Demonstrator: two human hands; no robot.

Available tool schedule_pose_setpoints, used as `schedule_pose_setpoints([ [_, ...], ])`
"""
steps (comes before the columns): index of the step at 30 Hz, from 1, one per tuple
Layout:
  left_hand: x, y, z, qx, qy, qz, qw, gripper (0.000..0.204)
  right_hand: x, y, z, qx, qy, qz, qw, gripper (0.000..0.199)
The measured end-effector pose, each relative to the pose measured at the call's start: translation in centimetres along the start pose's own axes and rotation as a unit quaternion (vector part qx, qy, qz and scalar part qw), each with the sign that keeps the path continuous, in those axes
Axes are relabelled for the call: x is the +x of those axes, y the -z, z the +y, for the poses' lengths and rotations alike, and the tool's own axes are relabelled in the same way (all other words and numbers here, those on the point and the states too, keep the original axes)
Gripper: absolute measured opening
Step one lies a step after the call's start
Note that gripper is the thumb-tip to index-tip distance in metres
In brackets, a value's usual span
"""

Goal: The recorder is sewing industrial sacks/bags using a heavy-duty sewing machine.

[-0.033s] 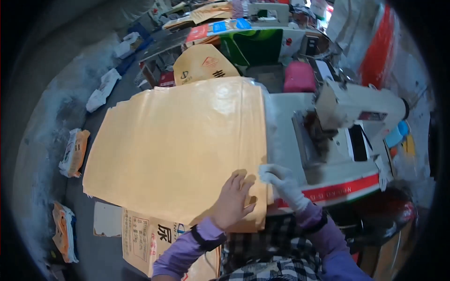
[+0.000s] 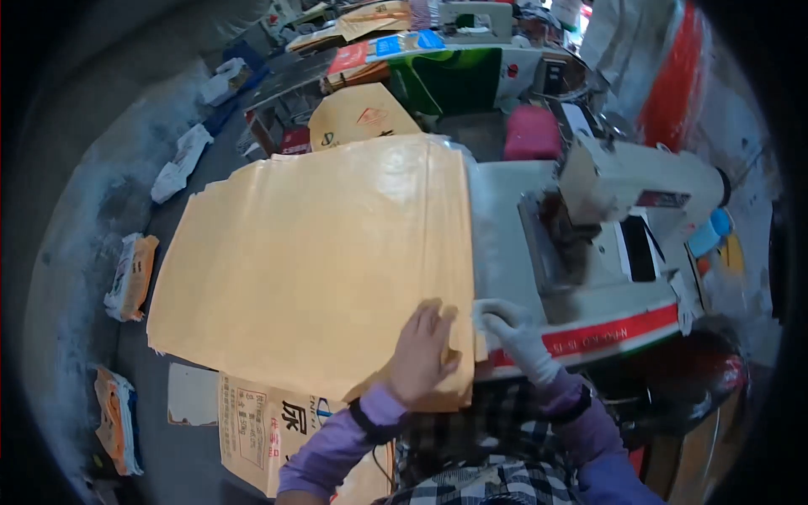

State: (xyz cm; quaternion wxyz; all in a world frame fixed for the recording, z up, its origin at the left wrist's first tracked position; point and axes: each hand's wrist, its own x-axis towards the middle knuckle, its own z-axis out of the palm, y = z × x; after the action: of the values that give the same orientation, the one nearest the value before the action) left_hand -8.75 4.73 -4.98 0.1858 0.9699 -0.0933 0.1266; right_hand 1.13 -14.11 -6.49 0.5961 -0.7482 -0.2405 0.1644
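A stack of tan woven sacks point(image 2: 311, 261), flat and slightly glossy, lies across the table in front of me. My bare left hand point(image 2: 422, 349) rests on the top sack near its lower right corner, fingers partly bent and thumb apart, holding nothing. Just past the stack's right edge is my right hand point(image 2: 515, 337) in a white glove. Its thumb and fingers are pressed together beside that edge; what lies between them, if anything, is hidden. A whitish sewing machine point(image 2: 631, 181) stands to the right of the stack.
A printed sack point(image 2: 265, 429) lies below the stack, beside a pale board point(image 2: 193, 394). A black phone point(image 2: 640, 250) lies at the sewing machine. A pink cushion-like thing point(image 2: 533, 132) sits behind it. Folded bundles point(image 2: 133, 278) line the left side.
My gloved right hand has moved slightly right, off the top sack's edge, and its fingers look more closed. My left hand stays on the sack. The whole view has shifted a little.
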Motion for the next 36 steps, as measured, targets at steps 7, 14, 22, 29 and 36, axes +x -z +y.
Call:
schedule_pose_setpoints([
  [7, -1.1, -2.5, -2.5, 0.025, 0.098, 0.112, 0.989, 0.066, -13.5, 5.6, 3.7, 0.158, -0.14, 0.14, 0.967, 0.022],
  [14, 0.6, 0.0, -3.5, 0.063, 0.159, -0.02, 0.985, 0.05, -12.9, 3.0, 2.6, 0.13, -0.056, 0.078, 0.987, 0.021],
  [22, -2.1, 0.5, -9.1, -0.343, 0.27, 0.048, 0.898, 0.015, -10.5, 1.0, 0.8, 0.057, 0.055, 0.017, 0.997, 0.019],
  [29, -5.2, 1.9, -5.7, -0.514, 0.341, 0.173, 0.768, 0.013, -3.9, -6.3, -7.4, -0.136, 0.377, -0.053, 0.915, 0.039],
  [36, -8.1, 3.8, -1.7, -0.602, 0.387, 0.217, 0.664, 0.015, -6.5, -11.2, -2.9, -0.204, 0.458, -0.154, 0.851, 0.023],
])
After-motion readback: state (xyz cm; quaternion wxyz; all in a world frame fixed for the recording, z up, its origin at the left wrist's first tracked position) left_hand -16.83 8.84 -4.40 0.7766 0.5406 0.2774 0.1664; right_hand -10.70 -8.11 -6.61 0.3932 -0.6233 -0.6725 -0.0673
